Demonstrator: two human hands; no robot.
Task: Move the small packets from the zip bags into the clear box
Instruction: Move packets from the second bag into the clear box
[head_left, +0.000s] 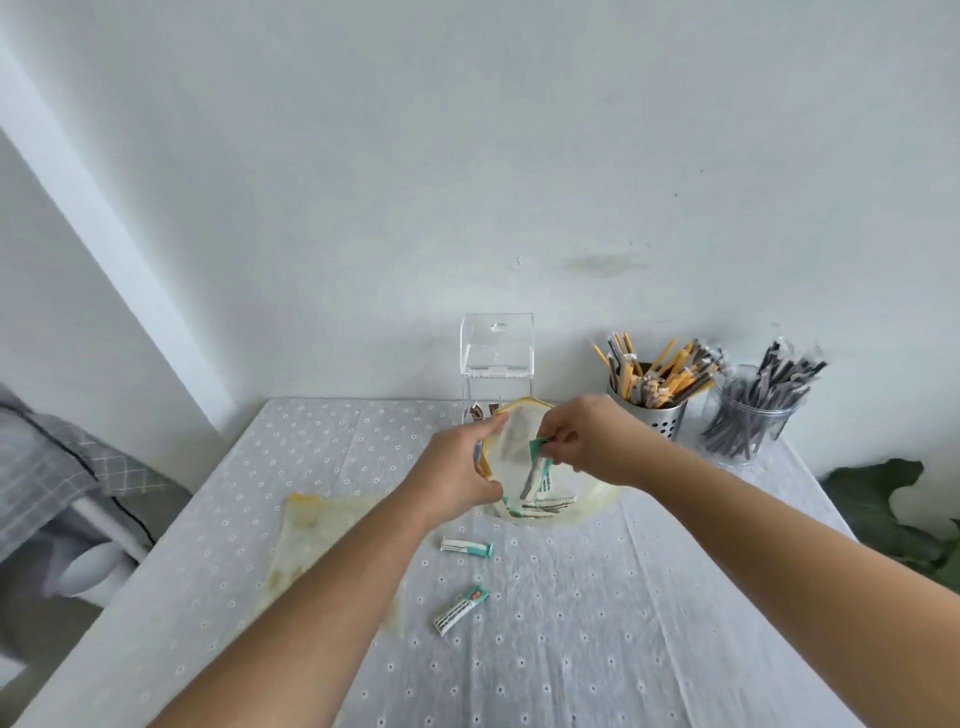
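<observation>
My left hand (464, 467) holds a yellow-edged zip bag (511, 441) up by its open mouth in the middle of the table. Inside that mouth my right hand (584, 441) pinches a teal-and-white small packet (540, 470). More packets (540, 506) lie in the bag's bottom. Two loose packets rest on the cloth in front, one at the near middle (466, 547) and one closer to me (460, 610). The clear box (497, 358) stands behind the bag with its lid up; brown packets (482, 410) show at its base. A second, flat zip bag (317, 540) lies to the left.
A metal holder of yellow stick packets (652, 392) and a clear cup of dark stick packets (753, 415) stand at the back right. The table wears a white dotted cloth (623, 623). A green plant (904, 514) is off the right edge, a grey checked fabric (52, 467) at left.
</observation>
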